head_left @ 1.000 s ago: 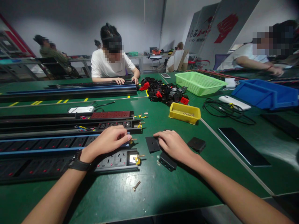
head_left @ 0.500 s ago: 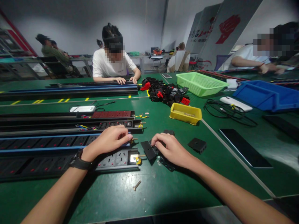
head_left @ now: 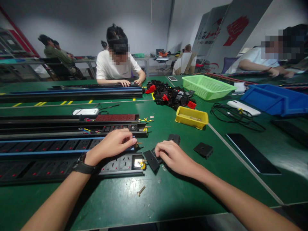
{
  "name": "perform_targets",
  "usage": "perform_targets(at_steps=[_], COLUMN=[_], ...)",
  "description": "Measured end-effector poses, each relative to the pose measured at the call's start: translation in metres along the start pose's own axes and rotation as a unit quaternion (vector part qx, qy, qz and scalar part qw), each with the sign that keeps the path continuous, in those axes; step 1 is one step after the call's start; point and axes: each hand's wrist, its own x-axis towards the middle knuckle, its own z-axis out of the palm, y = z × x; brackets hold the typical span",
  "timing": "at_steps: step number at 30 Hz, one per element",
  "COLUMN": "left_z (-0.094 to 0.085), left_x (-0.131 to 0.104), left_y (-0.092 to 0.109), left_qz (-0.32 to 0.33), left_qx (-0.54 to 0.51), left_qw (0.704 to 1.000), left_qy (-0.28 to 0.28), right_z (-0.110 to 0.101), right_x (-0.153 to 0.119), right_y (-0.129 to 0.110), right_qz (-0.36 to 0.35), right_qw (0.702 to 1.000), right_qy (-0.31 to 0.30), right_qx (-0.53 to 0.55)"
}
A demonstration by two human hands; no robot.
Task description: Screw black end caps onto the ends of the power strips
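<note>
My left hand [head_left: 117,142] lies over the ends of the power strips, its fingers curled and thumb close to a brass screw [head_left: 138,143] at the end of the blue-edged power strip [head_left: 48,146]. What those fingers grip is hidden. In my right hand [head_left: 172,157], a black plastic end cap [head_left: 151,161] is held tilted. Its edge comes up to the open end of the nearest power strip [head_left: 115,165], covering the screw there. A yellow-green wire lug shows inside that end. Two more black end caps, one behind my hand [head_left: 174,138] and one to the right [head_left: 203,149], lie on the table.
A loose brass screw [head_left: 141,191] lies in front. Beyond are a yellow tray [head_left: 191,123] of small parts, a pile of black and red parts [head_left: 170,94], a green basket [head_left: 208,91] and a blue bin [head_left: 276,99]. A tablet [head_left: 252,154] is at right. Co-workers sit around.
My right hand has shifted slightly down and left, bringing the end cap against the nearest strip's end. The cap behind it shows more. My left hand stays in place.
</note>
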Motion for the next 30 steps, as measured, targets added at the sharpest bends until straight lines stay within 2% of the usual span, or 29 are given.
perform_targets(at_steps=[16, 30], left_z=[0.0010, 0.0007], left_x=[0.0006, 0.0006], left_y=[-0.0011, -0.0012], left_qz=[0.006, 0.008], left_qx=[0.012, 0.013], left_qw=[1.000, 1.000], left_qy=[-0.002, -0.002], right_z=[0.0061, 0.0081], right_x=[0.0006, 0.0025], right_y=[0.0004, -0.0011], right_qz=[0.017, 0.043], right_qw=[0.999, 0.999], right_qy=[0.010, -0.005], right_qx=[0.032, 0.030])
